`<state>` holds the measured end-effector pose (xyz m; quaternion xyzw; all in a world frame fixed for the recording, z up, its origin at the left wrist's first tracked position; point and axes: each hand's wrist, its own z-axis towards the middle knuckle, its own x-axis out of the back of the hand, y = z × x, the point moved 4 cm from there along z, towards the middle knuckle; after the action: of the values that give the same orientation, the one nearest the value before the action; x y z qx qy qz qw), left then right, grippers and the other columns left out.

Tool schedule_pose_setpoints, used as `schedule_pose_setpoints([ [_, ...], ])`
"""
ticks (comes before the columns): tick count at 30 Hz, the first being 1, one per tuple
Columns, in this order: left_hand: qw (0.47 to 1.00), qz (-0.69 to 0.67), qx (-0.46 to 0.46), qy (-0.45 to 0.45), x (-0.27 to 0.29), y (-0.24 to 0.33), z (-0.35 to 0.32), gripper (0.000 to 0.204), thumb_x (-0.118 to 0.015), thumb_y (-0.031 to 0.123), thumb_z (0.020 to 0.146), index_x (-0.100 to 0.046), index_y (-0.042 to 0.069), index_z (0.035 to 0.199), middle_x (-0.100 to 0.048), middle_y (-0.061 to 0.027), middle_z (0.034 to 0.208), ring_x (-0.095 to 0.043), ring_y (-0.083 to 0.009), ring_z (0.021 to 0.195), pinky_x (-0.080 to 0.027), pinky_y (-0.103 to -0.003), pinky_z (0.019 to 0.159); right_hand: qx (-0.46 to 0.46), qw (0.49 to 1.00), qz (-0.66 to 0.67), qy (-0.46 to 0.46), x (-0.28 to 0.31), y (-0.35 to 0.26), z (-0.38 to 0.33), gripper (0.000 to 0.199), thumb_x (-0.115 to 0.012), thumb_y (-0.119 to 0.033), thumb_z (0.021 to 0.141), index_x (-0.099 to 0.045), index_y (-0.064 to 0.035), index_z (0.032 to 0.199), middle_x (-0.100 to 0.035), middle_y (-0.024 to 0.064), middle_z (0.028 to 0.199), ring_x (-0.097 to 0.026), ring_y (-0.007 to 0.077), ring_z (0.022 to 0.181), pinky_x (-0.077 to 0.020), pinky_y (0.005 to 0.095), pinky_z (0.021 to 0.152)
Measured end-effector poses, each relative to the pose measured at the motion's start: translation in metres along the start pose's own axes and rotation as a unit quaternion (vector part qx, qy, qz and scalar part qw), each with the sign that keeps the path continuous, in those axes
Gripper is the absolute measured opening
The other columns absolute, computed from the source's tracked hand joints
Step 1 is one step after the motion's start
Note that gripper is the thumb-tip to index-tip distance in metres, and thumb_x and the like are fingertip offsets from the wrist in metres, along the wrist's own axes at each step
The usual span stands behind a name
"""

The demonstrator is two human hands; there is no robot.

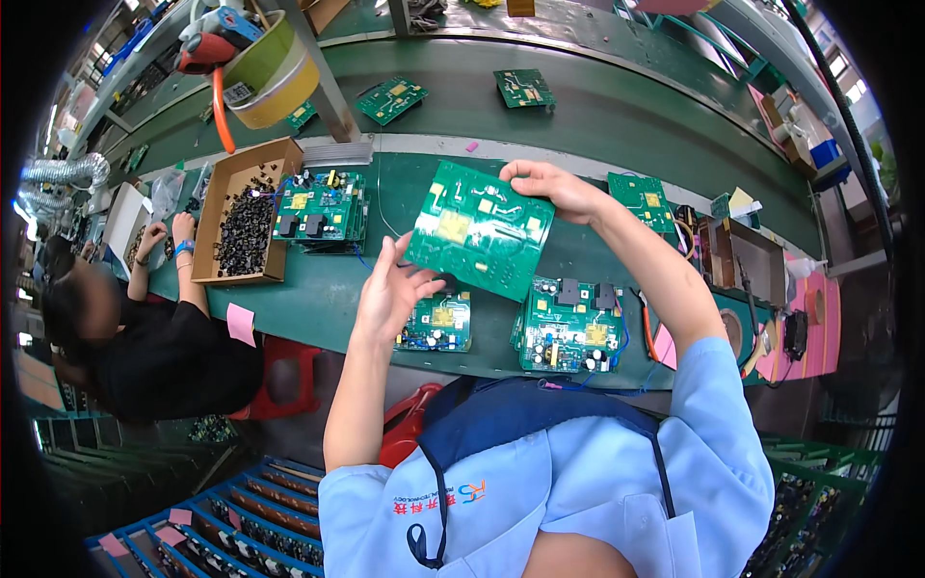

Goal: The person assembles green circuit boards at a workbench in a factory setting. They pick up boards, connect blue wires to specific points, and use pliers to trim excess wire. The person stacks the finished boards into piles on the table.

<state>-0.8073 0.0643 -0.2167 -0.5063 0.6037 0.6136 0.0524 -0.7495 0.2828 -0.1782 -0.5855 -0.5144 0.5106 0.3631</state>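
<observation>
Tilted up in front of me is a green circuit board (pixel 482 233), its solder side with pale yellow patches facing me. My right hand (pixel 557 190) is closed on its upper right edge. My left hand (pixel 393 289) lies palm up at the board's lower left corner, fingers apart; whether they touch it I cannot tell. Below the raised board, a populated board (pixel 438 323) lies on the bench, partly hidden by my left hand. Right of it sits a stack of populated boards (pixel 570 328) with black components and a blue wire.
Another board stack (pixel 323 207) stands left, beside a cardboard box (pixel 279 162) of small black parts. More boards (pixel 525 89) lie on the green belt behind. Orange-handled pliers (pixel 647 328) and a board (pixel 641 200) are at right. Someone in black (pixel 183 347) works at far left.
</observation>
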Motion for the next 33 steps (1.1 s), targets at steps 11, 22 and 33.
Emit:
schedule_pose_setpoints([
  [11, 0.998, 0.019, 0.029, -0.045, -0.012, -0.004, -0.007, 0.040, -0.034, 0.034, 0.085, -0.043, 0.001, 0.106, -0.053, -0.0129, 0.097, -0.056, -0.0221, 0.082, -0.049, -0.034, 0.066, -0.026, 1.000, 0.000, -0.008, -0.015, 0.002, -0.001, 0.018, -0.045, -0.019, 0.081, -0.049, -0.0038, 0.091, -0.053, -0.0003, 0.082, -0.050, 0.0047, 0.073, -0.0412, 0.0200, 0.064],
  [22, 0.986, 0.083, -0.081, 0.123, 0.015, 0.011, -0.019, 0.049, -0.043, 0.030, 0.082, -0.030, -0.007, 0.112, -0.046, -0.0185, 0.101, -0.054, -0.0232, 0.081, -0.049, -0.030, 0.062, 0.028, 0.999, -0.024, 0.035, -0.007, -0.006, -0.005, 0.019, -0.046, -0.019, 0.081, -0.050, -0.0030, 0.090, -0.053, -0.0008, 0.079, -0.049, 0.0034, 0.070, -0.0404, 0.0180, 0.060],
  [33, 0.987, 0.120, 0.092, -0.046, -0.025, 0.000, 0.007, 0.030, -0.044, 0.023, 0.083, -0.050, -0.004, 0.094, -0.056, -0.0090, 0.088, -0.055, -0.0118, 0.074, -0.044, -0.024, 0.066, -0.053, 0.996, -0.067, -0.007, -0.017, 0.004, -0.002, 0.022, -0.047, -0.019, 0.080, -0.050, -0.0016, 0.092, -0.053, -0.0004, 0.081, -0.050, 0.0038, 0.072, -0.0419, 0.0182, 0.063],
])
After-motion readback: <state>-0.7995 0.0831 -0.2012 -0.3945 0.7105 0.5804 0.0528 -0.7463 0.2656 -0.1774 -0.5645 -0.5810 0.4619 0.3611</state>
